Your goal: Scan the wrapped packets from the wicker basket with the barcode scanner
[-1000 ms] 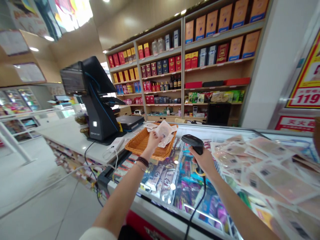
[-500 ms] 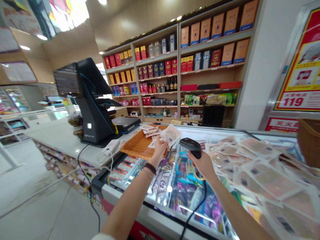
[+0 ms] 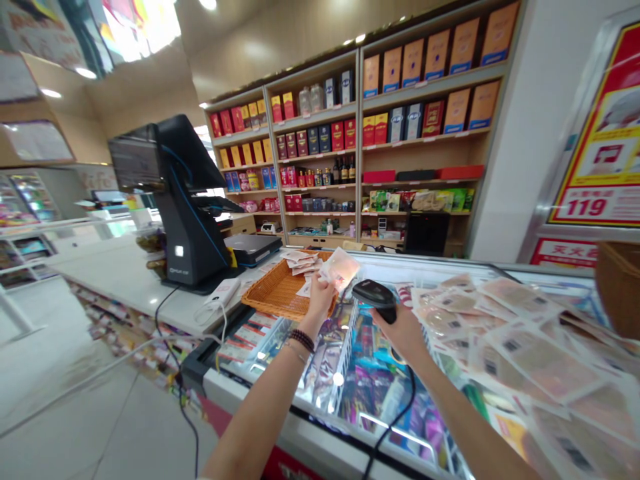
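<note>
My left hand pinches a flat clear-and-white packet by its lower left corner, over the right side of a wicker basket. A warm light patch glows on the packet's label. Within my right hand is a black barcode scanner, its head pointing left at the packet, a short gap between them. A black cable runs down from the scanner. Several similar packets lie in the back of the basket. To my right, many more flat packets are spread in an overlapping pile on the glass top.
Below my hands is a glass-topped freezer with colourful packages inside. A black checkout terminal stands left on the white counter. Shelves with boxes line the back. A brown basket sits far right.
The scanner in my right hand has moved slightly left towards the packet. A reddish light now shows on the packet, where its barcode was visible before. My left hand stays nearly still.
</note>
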Motion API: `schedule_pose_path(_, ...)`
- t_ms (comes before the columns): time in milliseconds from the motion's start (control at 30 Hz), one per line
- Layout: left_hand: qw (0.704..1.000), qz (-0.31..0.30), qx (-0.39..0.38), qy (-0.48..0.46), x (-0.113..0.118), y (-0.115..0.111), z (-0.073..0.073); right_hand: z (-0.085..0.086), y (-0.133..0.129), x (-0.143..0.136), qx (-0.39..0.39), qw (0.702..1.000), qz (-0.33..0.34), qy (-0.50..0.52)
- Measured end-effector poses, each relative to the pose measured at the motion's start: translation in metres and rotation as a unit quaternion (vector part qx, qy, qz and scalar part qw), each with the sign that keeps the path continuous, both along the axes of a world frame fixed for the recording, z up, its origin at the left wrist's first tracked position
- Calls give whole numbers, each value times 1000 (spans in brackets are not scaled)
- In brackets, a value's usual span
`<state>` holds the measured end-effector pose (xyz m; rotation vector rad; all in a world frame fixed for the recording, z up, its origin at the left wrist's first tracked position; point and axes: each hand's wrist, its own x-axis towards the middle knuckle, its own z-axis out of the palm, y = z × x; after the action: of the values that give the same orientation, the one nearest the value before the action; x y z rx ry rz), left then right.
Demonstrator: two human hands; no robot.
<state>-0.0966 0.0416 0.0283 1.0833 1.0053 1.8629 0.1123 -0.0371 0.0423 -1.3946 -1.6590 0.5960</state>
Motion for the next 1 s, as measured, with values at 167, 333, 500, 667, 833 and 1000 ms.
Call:
schedule_pose_path(167, 1000, 1, -10, 5, 0, 2, -2, 3, 0, 0, -1, 1000, 0, 13)
schedule_pose_path(333, 1000, 12, -22, 17, 4, 5, 1, 13, -3, 13, 3, 1000, -8, 30)
schedule_pose_path(500, 997, -11, -71, 28, 31, 18, 16, 26, -7, 43, 13, 995, -35, 97)
schedule_pose_path(667, 993, -73, -76, 63, 89, 33, 29, 40, -14, 89, 31, 992, -77, 98)
schedule_pose_path(833, 982, -147, -107, 48, 164, 41, 31, 48, -22, 143, 48, 984, -146, 86)
schedule_pose_path(1000, 973, -190, -107, 72, 231, 46, 13, 50, -34, 197, 62, 968, -239, 53)
